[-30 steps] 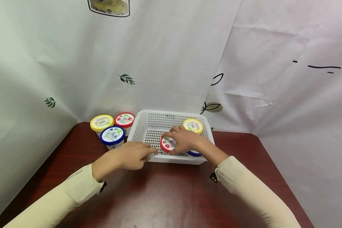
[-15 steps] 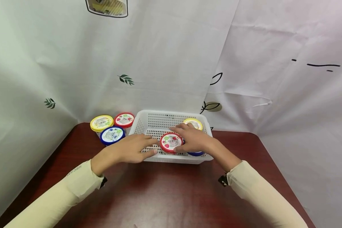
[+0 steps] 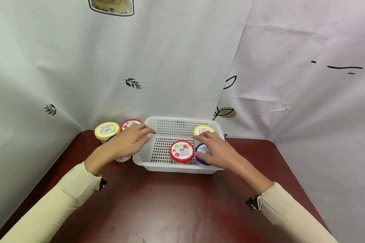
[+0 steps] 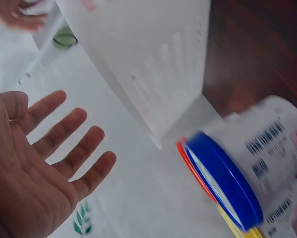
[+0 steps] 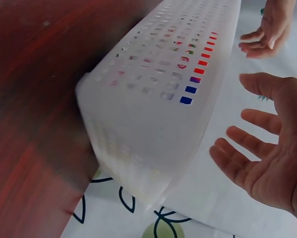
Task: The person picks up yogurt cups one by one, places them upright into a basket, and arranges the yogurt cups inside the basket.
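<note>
Hands (image 3: 170,148) over basket (image 3: 158,167); three tubs (image 3: 181,151)

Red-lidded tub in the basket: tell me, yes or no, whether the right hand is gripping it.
No. In the head view the right hand hovers open over the blue-lidded tub, beside the red-lidded tub, which stands free in the basket.

We worked in a makeshift recording corner, not a lived-in room: white sheets printed with leaves (image 3: 133,83) were hung as walls around a dark red wooden tabletop (image 3: 176,206), hiding whatever stood behind.
</note>
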`<state>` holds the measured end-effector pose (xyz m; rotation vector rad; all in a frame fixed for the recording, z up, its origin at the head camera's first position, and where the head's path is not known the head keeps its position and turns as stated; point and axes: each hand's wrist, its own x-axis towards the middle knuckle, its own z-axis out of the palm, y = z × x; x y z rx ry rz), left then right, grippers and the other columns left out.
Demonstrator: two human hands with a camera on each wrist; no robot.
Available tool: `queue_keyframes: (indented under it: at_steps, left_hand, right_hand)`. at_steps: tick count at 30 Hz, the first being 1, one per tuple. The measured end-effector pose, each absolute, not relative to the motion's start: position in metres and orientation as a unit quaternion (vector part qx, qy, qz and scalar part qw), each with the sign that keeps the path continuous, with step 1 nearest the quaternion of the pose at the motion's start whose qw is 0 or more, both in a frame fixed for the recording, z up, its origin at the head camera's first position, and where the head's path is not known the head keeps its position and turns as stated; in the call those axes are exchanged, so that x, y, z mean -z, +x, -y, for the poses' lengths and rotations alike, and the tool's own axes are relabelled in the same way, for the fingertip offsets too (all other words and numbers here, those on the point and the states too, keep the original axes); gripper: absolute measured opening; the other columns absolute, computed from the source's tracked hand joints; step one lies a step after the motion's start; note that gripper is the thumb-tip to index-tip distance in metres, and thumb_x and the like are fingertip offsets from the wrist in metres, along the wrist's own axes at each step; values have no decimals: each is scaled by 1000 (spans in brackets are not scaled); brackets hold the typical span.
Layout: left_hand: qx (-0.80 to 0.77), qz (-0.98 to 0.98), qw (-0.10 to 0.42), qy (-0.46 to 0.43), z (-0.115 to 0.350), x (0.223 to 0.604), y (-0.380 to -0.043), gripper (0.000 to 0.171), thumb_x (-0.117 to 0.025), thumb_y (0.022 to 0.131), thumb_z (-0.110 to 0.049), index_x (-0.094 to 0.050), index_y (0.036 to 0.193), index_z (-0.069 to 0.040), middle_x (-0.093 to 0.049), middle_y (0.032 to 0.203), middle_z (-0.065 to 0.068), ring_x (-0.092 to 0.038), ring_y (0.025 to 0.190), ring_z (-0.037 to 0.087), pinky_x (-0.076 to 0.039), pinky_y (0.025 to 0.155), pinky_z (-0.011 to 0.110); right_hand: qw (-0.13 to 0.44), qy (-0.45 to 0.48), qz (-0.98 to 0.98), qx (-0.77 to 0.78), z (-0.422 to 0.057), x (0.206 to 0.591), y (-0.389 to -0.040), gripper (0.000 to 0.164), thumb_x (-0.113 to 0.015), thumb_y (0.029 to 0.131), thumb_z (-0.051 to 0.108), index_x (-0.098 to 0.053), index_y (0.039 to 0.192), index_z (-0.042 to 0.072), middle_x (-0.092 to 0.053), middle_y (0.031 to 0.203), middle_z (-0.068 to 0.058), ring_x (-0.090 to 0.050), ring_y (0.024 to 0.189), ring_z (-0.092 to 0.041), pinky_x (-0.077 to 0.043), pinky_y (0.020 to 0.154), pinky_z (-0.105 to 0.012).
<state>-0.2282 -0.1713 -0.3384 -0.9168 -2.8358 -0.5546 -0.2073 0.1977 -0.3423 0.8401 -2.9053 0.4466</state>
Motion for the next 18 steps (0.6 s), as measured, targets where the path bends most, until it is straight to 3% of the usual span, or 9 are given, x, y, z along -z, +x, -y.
queue_keyframes:
  at_steps: [8,13,18]
  left_hand:
    - [173,948,72,-258,200,336,-242,40,-47,118,-19,-68,147,1,-67,151,28,-58,143,55,-41,124,70]
    - [162,959,54,-226,216,343,-250,43,-49,114,-15,-64,151,0,-64,153,32,-58,142,57,-42,124,72]
    - [130,973,26,-188,230,351,-252,49,-55,111,-21,-62,154,0,-57,159,35,-55,142,63,-43,121,76]
  right_hand:
    - [96,278,945,-144,-214,348,-192,46,-78,105,32,-74,149,19,-67,151,-14,-61,143,-36,-61,109,-58]
    - [100,278,946,-133,-223,353,-185,39,-79,104,30,-79,142,19,-72,143,-10,-64,133,-32,-61,106,-55]
    - [99,289,943,-130,-230,359,-180,35,-83,101,26,-83,135,19,-73,137,-10,-62,125,-31,-61,103,-52]
